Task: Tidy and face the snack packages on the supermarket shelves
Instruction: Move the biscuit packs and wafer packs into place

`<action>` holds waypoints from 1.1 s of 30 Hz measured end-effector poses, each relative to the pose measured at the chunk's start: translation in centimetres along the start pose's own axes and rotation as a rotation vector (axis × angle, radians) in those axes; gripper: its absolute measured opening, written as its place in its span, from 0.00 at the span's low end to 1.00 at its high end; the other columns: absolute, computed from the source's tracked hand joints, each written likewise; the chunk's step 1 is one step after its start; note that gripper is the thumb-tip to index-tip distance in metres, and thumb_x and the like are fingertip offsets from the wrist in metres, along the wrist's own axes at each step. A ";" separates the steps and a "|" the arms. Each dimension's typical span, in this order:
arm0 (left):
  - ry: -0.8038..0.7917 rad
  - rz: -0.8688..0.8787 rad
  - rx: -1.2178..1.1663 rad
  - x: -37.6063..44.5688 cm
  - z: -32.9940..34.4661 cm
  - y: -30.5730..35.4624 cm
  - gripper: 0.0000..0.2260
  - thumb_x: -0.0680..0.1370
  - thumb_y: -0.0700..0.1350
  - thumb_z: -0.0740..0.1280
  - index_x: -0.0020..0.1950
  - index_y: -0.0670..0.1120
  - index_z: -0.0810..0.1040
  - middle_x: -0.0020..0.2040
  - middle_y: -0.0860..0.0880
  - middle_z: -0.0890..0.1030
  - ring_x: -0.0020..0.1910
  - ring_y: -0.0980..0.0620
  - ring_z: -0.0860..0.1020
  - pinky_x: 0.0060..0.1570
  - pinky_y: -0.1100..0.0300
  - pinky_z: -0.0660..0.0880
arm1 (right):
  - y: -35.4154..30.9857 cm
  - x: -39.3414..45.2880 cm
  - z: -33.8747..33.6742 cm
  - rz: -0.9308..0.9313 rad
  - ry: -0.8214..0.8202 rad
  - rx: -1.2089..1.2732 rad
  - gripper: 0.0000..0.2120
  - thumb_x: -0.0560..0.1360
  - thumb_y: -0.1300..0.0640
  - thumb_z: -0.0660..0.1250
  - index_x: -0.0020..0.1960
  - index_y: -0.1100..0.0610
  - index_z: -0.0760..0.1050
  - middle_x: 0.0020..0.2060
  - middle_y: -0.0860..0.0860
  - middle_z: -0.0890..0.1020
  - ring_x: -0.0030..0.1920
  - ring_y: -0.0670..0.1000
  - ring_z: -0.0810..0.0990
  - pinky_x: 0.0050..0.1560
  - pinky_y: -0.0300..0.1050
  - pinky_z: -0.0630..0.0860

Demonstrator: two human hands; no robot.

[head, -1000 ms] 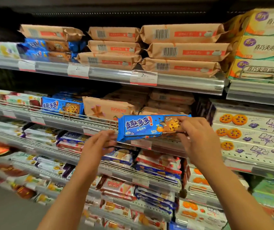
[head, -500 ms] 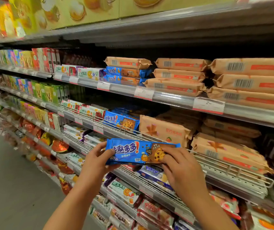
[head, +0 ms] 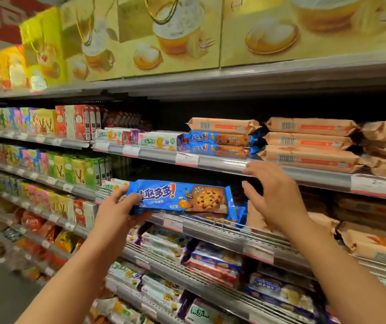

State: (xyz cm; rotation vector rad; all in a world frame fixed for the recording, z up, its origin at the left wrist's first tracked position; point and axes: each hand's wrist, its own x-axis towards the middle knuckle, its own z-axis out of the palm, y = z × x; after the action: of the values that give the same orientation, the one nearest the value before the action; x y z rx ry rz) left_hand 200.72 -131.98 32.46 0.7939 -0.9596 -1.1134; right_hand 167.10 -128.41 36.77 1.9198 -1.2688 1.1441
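Now only the left hand [head: 117,208] pinches the blue pack [head: 182,199] (by its left end); the right hand [head: 278,195], fingers spread, seems just clear, so the pack's far end could droop and slip.

Left grip [head: 119,206] pinching — right grip [head: 273,195] spread

Blue cookie packs [head: 182,198] — three visible.

Far-left shelf packages [head: 12,206] blur; gift boxes [head: 304,24] cut off above.
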 end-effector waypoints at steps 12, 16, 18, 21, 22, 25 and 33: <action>-0.030 0.105 -0.065 4.6 1.7 5.1 0.10 0.82 0.38 0.65 0.62 0.44 0.79 0.54 0.42 0.84 0.51 0.47 0.85 0.39 0.59 0.82 | 4.6 16.3 1.0 0.207 -0.290 -0.360 0.33 0.80 0.44 0.65 0.80 0.55 0.59 0.80 0.55 0.60 0.77 0.59 0.60 0.74 0.57 0.66; -0.002 0.135 -0.092 4.9 2.9 5.6 0.09 0.82 0.38 0.65 0.60 0.44 0.80 0.54 0.41 0.83 0.50 0.47 0.85 0.40 0.60 0.82 | 5.4 17.7 1.9 0.232 -0.418 -0.330 0.33 0.79 0.37 0.62 0.79 0.52 0.63 0.77 0.55 0.66 0.74 0.58 0.67 0.71 0.57 0.70; 0.009 0.145 -0.084 5.0 3.5 5.6 0.10 0.82 0.38 0.65 0.62 0.42 0.79 0.56 0.40 0.82 0.52 0.47 0.84 0.40 0.60 0.82 | 5.7 17.5 2.3 0.198 -0.465 -0.316 0.28 0.79 0.36 0.62 0.74 0.49 0.69 0.67 0.53 0.76 0.63 0.55 0.76 0.58 0.53 0.78; 0.029 0.153 -0.085 5.2 4.5 5.6 0.10 0.81 0.38 0.65 0.63 0.42 0.78 0.57 0.39 0.82 0.53 0.47 0.84 0.41 0.60 0.82 | 6.2 17.2 2.6 0.162 -0.434 -0.268 0.22 0.80 0.40 0.62 0.72 0.47 0.72 0.58 0.49 0.81 0.55 0.51 0.79 0.49 0.48 0.78; 0.034 0.155 -0.088 5.2 4.7 5.6 0.10 0.81 0.38 0.65 0.63 0.42 0.78 0.57 0.39 0.81 0.54 0.46 0.84 0.41 0.60 0.82 | 6.3 17.1 2.6 0.161 -0.421 -0.265 0.21 0.81 0.42 0.62 0.72 0.45 0.72 0.57 0.49 0.81 0.54 0.50 0.79 0.49 0.48 0.79; 0.049 0.176 -0.084 5.2 5.4 5.5 0.10 0.81 0.39 0.66 0.62 0.41 0.78 0.57 0.40 0.81 0.52 0.49 0.84 0.41 0.60 0.82 | 6.5 17.0 2.4 0.196 -0.367 -0.228 0.18 0.82 0.45 0.62 0.70 0.44 0.75 0.53 0.47 0.82 0.50 0.48 0.79 0.46 0.47 0.78; 0.045 0.218 -0.051 6.4 6.6 6.3 0.09 0.82 0.39 0.65 0.62 0.40 0.77 0.55 0.43 0.80 0.47 0.54 0.85 0.40 0.62 0.82 | 6.7 15.6 0.8 0.229 -0.113 -0.160 0.15 0.83 0.48 0.60 0.65 0.50 0.79 0.51 0.48 0.83 0.52 0.52 0.79 0.50 0.51 0.79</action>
State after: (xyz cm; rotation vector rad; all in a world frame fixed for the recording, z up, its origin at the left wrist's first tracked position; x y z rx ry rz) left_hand 197.87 -136.78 42.13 0.6530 -0.9521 -0.9241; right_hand 164.07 -138.51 50.09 1.7762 -1.6248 1.0191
